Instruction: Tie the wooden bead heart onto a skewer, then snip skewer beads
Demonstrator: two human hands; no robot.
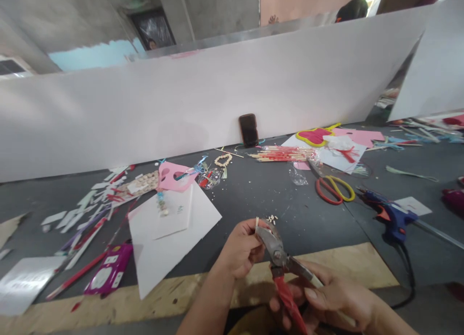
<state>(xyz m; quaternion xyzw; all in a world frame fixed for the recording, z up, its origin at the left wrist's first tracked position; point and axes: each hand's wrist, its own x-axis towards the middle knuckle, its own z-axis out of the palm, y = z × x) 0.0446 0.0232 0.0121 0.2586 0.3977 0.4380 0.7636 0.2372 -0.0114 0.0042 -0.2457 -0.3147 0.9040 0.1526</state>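
My left hand [241, 248] is closed in a pinch on a short pale stick [257, 222], held upright at the near table edge. My right hand [326, 294] grips the red handles of a pair of metal cutters [277, 253], whose jaws point up and left against the stick. A few small cut pieces [271, 219] lie on the grey table [253, 195] just beyond the jaws.
White paper sheets [170, 233], a pink mask shape [172, 175], scissors [333, 187], a blue glue gun [389, 214], a bundle of sticks [286, 153], a phone [248, 130] leaning on the white partition [203, 98], and scattered scraps at left. Another person's head shows behind the partition.
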